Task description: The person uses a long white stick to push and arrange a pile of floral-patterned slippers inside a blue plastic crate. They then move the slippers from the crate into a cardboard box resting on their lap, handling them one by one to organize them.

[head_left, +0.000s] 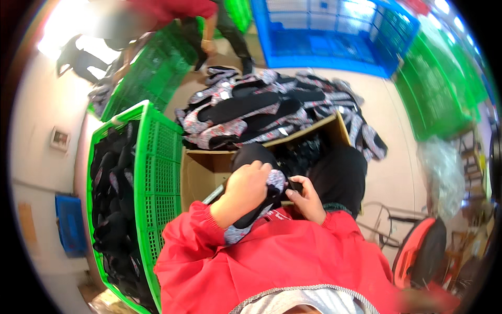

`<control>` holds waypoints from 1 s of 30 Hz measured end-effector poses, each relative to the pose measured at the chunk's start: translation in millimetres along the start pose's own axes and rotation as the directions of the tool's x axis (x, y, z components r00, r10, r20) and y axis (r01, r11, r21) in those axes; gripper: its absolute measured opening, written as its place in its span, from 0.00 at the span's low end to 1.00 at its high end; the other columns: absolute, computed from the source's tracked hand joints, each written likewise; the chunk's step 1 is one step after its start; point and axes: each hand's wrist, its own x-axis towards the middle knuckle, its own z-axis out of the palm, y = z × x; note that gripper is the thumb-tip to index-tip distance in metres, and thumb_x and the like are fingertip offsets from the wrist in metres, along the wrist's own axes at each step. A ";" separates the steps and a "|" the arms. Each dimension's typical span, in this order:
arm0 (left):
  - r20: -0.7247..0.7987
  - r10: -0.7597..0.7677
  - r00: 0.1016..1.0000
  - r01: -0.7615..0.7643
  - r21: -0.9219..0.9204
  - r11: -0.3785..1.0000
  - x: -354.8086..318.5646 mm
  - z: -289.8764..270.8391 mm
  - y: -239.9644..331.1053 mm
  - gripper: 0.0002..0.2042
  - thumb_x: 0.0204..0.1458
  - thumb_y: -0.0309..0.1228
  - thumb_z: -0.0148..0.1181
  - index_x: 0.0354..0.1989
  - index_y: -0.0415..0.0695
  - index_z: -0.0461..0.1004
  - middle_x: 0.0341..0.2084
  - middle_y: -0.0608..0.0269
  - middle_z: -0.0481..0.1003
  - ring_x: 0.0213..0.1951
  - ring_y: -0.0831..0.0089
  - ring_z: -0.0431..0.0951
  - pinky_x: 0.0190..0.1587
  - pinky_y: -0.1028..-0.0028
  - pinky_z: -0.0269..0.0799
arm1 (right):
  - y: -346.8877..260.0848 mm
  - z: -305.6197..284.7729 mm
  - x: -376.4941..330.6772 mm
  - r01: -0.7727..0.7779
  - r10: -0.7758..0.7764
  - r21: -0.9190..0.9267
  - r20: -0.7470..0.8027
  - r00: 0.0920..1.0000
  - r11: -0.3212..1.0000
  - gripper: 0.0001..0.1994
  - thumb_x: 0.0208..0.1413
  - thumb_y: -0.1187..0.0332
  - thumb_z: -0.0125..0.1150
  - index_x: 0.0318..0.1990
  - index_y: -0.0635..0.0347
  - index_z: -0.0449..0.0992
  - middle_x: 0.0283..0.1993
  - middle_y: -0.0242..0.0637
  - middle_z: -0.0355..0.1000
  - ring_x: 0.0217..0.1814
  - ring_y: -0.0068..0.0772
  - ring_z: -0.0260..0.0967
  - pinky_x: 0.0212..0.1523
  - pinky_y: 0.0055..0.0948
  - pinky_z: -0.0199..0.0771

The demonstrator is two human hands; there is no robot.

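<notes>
Just in front of my red-sleeved torso, I hold a black and speckled-grey fabric slipper [275, 180] over my lap. My left hand [248, 187] is closed round it in a fist, knuckles up. Beside that fist a thin greyish strip [213, 195] sticks out; its kind does not show. My right hand [305, 199] has its thumb and fingers pinched together at the slipper's right side, on something small and dark that I cannot make out. Below my hands, an open cardboard box [204, 175] stands by my knees, with shiny black items [303, 157] inside.
A heap of similar slippers [266, 107] lies beyond the box. Left stands a green crate [157, 167] full of black ones. A blue crate [327, 49] and green crates [434, 86] stand farther off. A red-sleeved person [180, 10] bends at far left. A red-and-black chair [421, 251] is right.
</notes>
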 end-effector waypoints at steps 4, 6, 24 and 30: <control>-0.092 0.025 0.995 -0.011 0.147 0.989 26.2 -18.7 16.1 0.10 0.45 0.28 0.58 0.36 0.41 0.70 0.28 0.53 0.75 0.31 0.56 0.80 0.33 0.63 0.76 | -21.6 18.5 24.5 0.261 -0.274 -0.324 0.006 0.962 0.909 0.31 0.46 0.70 0.73 0.58 0.59 0.63 0.42 0.32 0.68 0.38 0.19 0.66 0.37 0.21 0.70; -0.120 0.000 0.993 0.013 0.108 0.994 34.9 -24.4 22.4 0.08 0.48 0.28 0.55 0.36 0.39 0.70 0.26 0.52 0.77 0.28 0.57 0.81 0.31 0.64 0.76 | -34.1 28.9 41.5 0.392 -0.476 -0.550 -0.012 0.879 0.737 0.33 0.42 0.70 0.74 0.57 0.62 0.64 0.45 0.37 0.70 0.43 0.29 0.69 0.45 0.27 0.71; -0.523 0.273 0.808 -0.189 0.209 0.960 35.5 23.8 -11.4 0.13 0.41 0.29 0.57 0.37 0.39 0.73 0.35 0.57 0.69 0.39 0.61 0.72 0.41 0.69 0.71 | -58.6 8.2 63.1 0.542 -0.556 -0.667 0.225 0.800 0.511 0.14 0.45 0.84 0.59 0.42 0.65 0.75 0.37 0.42 0.75 0.39 0.34 0.73 0.42 0.29 0.72; -0.269 0.228 0.936 -0.293 -0.234 0.927 -8.6 -2.7 -4.8 0.10 0.37 0.25 0.61 0.32 0.41 0.73 0.30 0.55 0.71 0.35 0.55 0.74 0.39 0.62 0.71 | -67.7 -5.9 28.4 0.429 -0.225 -0.485 0.422 0.878 0.762 0.15 0.39 0.88 0.56 0.37 0.64 0.75 0.31 0.29 0.70 0.35 0.16 0.65 0.36 0.21 0.68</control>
